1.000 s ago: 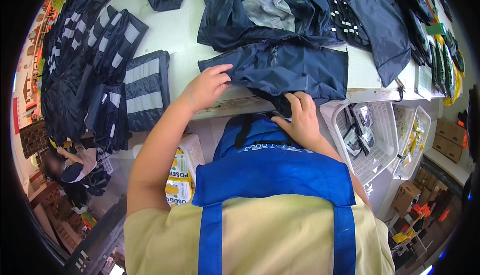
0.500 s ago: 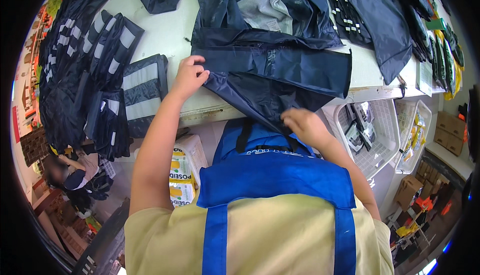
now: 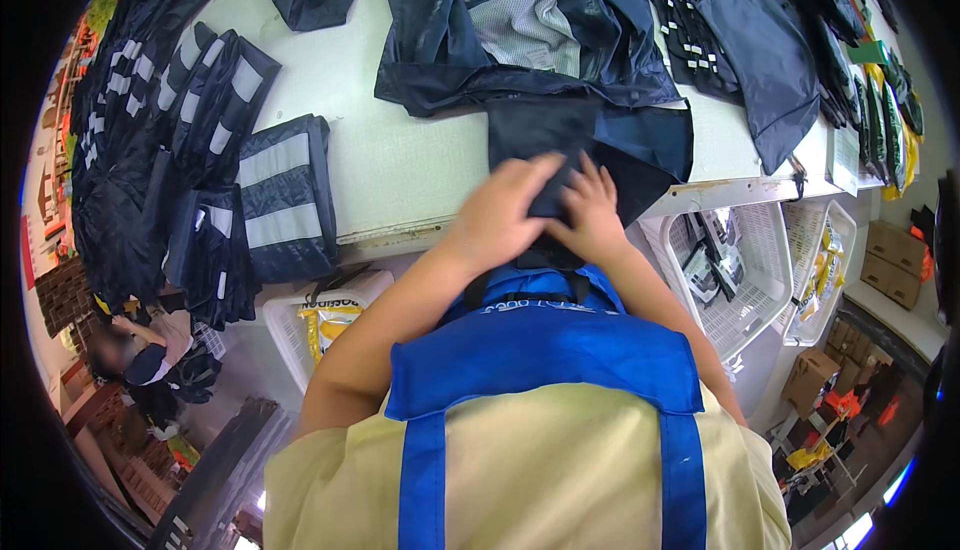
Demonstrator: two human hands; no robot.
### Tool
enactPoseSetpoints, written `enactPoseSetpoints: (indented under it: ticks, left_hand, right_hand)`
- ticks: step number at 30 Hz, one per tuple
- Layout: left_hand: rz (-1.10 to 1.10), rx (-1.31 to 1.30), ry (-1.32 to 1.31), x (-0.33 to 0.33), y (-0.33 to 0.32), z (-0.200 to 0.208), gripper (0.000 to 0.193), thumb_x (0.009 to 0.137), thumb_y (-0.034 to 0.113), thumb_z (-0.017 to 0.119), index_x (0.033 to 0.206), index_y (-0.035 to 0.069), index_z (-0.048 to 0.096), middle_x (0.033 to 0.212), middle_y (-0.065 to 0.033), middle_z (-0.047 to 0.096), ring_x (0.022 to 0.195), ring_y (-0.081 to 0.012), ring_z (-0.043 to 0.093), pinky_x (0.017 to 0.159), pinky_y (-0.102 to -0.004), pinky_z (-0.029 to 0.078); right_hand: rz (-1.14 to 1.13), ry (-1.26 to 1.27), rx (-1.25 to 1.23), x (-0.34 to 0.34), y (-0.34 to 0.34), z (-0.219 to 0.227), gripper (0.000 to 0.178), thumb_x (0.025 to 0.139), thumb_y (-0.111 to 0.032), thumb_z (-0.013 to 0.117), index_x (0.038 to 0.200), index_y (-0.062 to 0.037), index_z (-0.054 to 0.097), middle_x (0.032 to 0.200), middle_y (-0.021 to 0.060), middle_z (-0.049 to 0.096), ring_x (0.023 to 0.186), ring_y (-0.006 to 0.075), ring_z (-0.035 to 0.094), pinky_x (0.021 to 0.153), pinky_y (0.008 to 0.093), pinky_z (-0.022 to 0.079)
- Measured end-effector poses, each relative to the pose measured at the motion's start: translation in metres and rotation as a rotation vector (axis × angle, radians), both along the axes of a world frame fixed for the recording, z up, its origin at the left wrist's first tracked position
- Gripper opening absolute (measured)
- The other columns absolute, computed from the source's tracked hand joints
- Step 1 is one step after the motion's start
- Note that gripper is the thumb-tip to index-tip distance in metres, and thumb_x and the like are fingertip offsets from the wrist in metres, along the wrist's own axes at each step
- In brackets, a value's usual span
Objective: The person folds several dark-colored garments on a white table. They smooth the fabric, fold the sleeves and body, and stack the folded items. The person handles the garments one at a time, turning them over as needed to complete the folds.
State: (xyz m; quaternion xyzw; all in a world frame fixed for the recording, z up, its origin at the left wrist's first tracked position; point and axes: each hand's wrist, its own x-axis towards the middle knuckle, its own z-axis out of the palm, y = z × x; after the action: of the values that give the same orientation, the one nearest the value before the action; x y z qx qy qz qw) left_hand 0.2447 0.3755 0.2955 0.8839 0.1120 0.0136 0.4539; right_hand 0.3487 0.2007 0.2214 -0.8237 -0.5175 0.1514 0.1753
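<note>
A dark cloth point(image 3: 535, 125), partly folded over, is seen just above the middle of the frame, on the white table point(image 3: 410, 175). It is touched by the right hand point(image 3: 595, 215), fingers spread. The left hand point(image 3: 505, 212) is blurred; its grip cannot be told.

Pale-yel. shirt point(image 3: 555, 470), short slvs point(image 3: 310, 465); blue apron point(image 3: 550, 375) w/ flat blue straps point(image 3: 422, 490), wht lettering point(image 3: 535, 305); hands point(image 3: 503, 215) bare.

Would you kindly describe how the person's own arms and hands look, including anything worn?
The left hand and right hand wear no gloves, though blur hides finer detail. The forearms are uncovered below short khaki sleeves; a blue apron with blue straps lies over the shirt.
</note>
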Motion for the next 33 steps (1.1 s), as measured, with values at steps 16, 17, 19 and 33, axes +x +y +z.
enactPoseSetpoints:
  ticks: [16,17,19,33]
  left_hand:
    - [-0.362,0.541,0.248,0.021,-0.002,-0.06,0.069,0.078,0.062,0.059,0.138,0.03,0.047,0.156,-0.0114,0.013,0.142,-0.0459,-0.002,0.111,-0.0616,0.002]
    - [-0.415,0.53,0.377,0.027,0.002,-0.052,0.067,0.079,0.059,0.059,0.132,0.019,0.055,0.152,-0.0147,0.026,0.142,-0.0425,0.005,0.112,-0.0598,0.005]
    - [-0.323,0.337,0.034,0.022,0.016,-0.064,0.055,0.08,0.047,0.06,0.119,0.007,0.063,0.135,-0.0181,0.047,0.135,-0.0376,0.03,0.112,-0.0555,0.019]
    - [-0.326,0.56,-0.012,0.025,0.03,-0.091,0.057,0.089,0.043,0.053,0.143,0.033,0.037,0.155,-0.0039,0.021,0.143,-0.0315,0.016,0.114,-0.0549,0.01]
  right_hand:
    - [-0.094,0.167,0.335,0.037,-0.008,0.052,0.054,0.073,-0.018,0.069,0.126,-0.0163,0.058,0.136,0.0196,0.044,0.128,0.0386,0.037,0.107,0.0461,0.029]
    - [-0.006,0.058,0.205,0.03,0.009,0.062,0.058,0.075,-0.029,0.069,0.131,-0.0231,0.054,0.146,0.0167,0.033,0.135,0.0403,0.028,0.11,0.0503,0.023]
    - [0.055,-0.002,-0.004,0.024,0.02,0.05,0.065,0.079,-0.047,0.064,0.139,-0.0264,0.046,0.153,0.0106,0.025,0.14,0.041,0.017,0.11,0.0599,0.014]
    - [0.073,-0.059,0.065,0.064,-0.037,0.042,0.053,0.074,-0.003,0.062,0.126,-0.0098,0.056,0.125,0.0123,0.056,0.12,0.0344,0.049,0.099,0.0424,0.039]
